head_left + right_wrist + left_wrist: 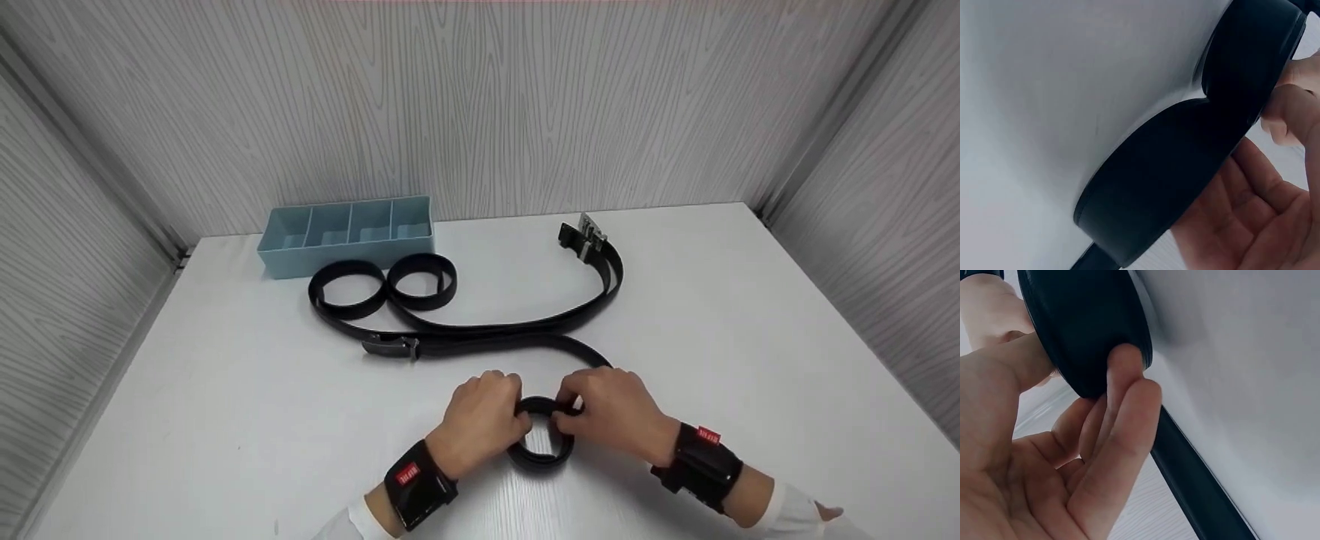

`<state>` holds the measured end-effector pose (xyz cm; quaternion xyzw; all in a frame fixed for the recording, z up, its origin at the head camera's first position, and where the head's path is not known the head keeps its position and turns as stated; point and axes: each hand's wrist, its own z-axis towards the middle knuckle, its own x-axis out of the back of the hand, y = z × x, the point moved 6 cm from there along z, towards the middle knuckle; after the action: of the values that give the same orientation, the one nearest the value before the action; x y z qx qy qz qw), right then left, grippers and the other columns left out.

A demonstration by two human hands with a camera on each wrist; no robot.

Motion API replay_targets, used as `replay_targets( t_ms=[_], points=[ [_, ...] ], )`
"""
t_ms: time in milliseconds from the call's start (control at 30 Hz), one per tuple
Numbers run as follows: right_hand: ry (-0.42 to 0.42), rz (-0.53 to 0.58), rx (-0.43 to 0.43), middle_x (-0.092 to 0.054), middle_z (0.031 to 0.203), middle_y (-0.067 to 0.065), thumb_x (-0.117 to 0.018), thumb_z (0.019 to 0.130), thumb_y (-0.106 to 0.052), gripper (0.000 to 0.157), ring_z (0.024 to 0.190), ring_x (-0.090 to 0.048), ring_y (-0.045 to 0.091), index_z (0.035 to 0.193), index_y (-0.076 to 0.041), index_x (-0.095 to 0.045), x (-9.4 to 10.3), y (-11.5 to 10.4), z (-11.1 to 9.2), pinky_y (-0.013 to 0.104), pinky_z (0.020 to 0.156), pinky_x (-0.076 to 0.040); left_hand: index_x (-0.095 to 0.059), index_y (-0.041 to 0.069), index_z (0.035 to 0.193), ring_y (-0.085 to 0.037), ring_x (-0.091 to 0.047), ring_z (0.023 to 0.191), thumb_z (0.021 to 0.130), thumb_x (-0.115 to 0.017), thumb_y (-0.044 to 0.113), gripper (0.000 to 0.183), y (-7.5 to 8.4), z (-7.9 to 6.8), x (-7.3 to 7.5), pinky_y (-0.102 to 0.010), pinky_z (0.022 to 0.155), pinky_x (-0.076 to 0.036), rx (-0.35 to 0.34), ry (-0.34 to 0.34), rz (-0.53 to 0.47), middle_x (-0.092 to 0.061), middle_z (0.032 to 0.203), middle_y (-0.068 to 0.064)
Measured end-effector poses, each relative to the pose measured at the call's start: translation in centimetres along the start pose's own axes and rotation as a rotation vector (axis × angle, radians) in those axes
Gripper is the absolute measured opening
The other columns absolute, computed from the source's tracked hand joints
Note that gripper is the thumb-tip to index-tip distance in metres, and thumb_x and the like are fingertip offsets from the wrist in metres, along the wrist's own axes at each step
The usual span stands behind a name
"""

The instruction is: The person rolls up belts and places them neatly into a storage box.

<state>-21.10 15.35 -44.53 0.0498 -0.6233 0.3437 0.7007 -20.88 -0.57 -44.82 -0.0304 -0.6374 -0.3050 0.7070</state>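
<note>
Your left hand (484,416) and right hand (616,411) pinch opposite sides of coiled black belt (541,461), apparently so turns stay tight; right grip partly hidden.

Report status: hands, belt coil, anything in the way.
Left hand and right hand gripping black belt coil. Uncoiled strap running back to its buckle. Two other partly coiled belts alongside that buckle end, clear of both hands.

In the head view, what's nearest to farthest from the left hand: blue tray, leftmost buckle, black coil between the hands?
1. Black coil: touching the left hand, on its right.
2. Leftmost buckle: forward and left.
3. Blue tray: back left.
</note>
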Motion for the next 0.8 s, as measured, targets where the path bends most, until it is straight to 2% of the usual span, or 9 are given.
replay_targets(
  t_ms=[300, 400, 500, 633, 800],
  points=[
    [0.034, 0.009, 0.100, -0.070, 0.078, -0.011, -0.082, 0.079, -0.015, 0.008, 0.073, -0.067, 0.009, 0.079, -0.018, -0.074, -0.3, -0.8, 0.6, 0.030, 0.061, -0.051, -0.061, 0.011, 0.078, -0.015, -0.055, 0.066, 0.079, -0.078, 0.016, 0.018, -0.8, 0.0, -0.3, -0.034, 0.054, -0.045, 0.054, -0.069, -0.058, -0.053, 0.076, 0.002],
    [0.039, 0.006, 0.122, -0.070, 0.079, -0.010, -0.082, 0.080, -0.015, 0.008, 0.073, -0.066, 0.008, 0.081, -0.018, -0.075, -0.2, -1.0, 0.7, 0.029, 0.060, -0.051, -0.063, 0.012, 0.079, -0.012, -0.051, 0.067, 0.080, -0.079, 0.017, 0.017, -0.8, 0.2, -0.2, -0.032, 0.056, -0.042, 0.050, -0.088, -0.084, -0.052, 0.076, 0.004],
    [0.047, 0.003, 0.137, -0.071, 0.080, -0.010, -0.082, 0.081, -0.014, 0.007, 0.072, -0.065, 0.007, 0.083, -0.018, -0.076, -0.2, -1.2, 0.8, 0.028, 0.060, -0.050, -0.065, 0.011, 0.079, -0.012, -0.050, 0.067, 0.079, -0.080, 0.017, 0.016, -0.7, 0.2, 0.0, -0.031, 0.057, -0.041, 0.031, -0.079, -0.082, -0.053, 0.075, 0.004],
    [0.038, 0.004, 0.112, -0.071, 0.083, -0.010, -0.083, 0.082, -0.017, 0.009, 0.071, -0.063, 0.003, 0.088, -0.018, -0.077, -0.2, -1.0, 0.7, 0.026, 0.060, -0.049, -0.065, 0.011, 0.078, -0.014, -0.053, 0.067, 0.079, -0.080, 0.016, 0.016, -0.8, 0.0, 0.1, -0.031, 0.057, -0.042, 0.011, -0.053, -0.063, -0.056, 0.075, 0.002],
    [-0.007, 0.029, 0.018, -0.070, 0.084, -0.013, -0.085, 0.080, -0.026, 0.015, 0.072, -0.061, 0.001, 0.091, -0.020, -0.076, 0.0, -0.4, 0.2, 0.026, 0.060, -0.048, -0.065, 0.010, 0.077, -0.016, -0.057, 0.067, 0.079, -0.080, 0.015, 0.016, -1.1, -0.5, 0.1, -0.032, 0.056, -0.043, 0.016, -0.032, -0.065, -0.059, 0.075, 0.000]
  ],
)
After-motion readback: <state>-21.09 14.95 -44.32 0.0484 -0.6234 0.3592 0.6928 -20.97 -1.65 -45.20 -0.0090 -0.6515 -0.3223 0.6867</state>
